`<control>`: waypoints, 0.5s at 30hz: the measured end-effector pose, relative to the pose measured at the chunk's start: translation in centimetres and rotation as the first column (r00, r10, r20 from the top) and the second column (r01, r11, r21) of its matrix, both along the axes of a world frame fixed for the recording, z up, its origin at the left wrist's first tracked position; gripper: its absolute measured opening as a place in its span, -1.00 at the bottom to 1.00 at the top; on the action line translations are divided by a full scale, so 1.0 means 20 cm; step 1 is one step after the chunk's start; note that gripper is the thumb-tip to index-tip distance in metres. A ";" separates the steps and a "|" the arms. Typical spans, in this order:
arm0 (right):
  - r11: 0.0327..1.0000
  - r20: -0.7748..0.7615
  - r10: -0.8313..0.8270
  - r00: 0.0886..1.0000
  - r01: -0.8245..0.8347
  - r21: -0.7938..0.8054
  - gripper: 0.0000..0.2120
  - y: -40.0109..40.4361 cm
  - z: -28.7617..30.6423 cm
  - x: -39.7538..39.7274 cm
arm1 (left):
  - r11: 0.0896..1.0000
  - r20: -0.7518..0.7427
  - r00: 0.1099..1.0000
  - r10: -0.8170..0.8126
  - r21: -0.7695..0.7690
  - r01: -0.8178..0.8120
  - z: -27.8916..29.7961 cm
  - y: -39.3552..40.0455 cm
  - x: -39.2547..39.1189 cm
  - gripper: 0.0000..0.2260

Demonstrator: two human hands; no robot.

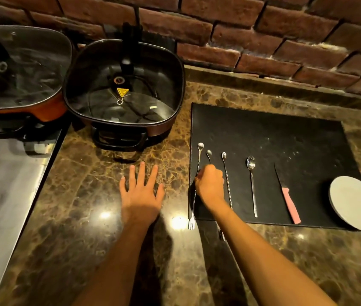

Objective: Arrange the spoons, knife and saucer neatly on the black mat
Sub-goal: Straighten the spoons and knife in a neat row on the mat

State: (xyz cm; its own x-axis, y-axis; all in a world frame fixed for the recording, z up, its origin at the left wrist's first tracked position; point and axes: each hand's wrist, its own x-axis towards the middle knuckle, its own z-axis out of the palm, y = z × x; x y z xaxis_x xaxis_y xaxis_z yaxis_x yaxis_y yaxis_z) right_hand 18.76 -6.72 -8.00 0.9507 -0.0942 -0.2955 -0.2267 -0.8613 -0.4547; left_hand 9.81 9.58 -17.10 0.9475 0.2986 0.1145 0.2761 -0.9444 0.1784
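The spoons number four on the black mat [285,138], and the right hand [210,184] has its fingers curled around the second spoon [209,154] near the mat's left edge. The left hand [141,191] lies flat on the desk [109,195], fingers spread, touching nothing else. One knife [285,193] and one saucer [355,203] lie at the right.

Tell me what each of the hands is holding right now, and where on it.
Right hand is closed on the second spoon, gripping its handle. Left hand lies open on the counter, holding nothing.
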 end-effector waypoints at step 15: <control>1.000 0.006 0.011 1.000 -0.011 0.020 -0.83 0.02 -0.01 0.16 | 0.999 0.109 0.994 -0.015 0.034 0.011 -0.02 0.00 0.00 -0.50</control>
State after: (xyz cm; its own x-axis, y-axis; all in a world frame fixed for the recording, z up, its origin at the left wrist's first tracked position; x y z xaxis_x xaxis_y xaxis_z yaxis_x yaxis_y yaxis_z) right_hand 21.88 -6.36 -8.24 0.9534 -0.0780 -0.2915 -0.2145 -0.8546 -0.4729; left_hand 9.72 9.65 -17.47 0.9325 0.2806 0.2276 0.2443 -0.9538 0.1749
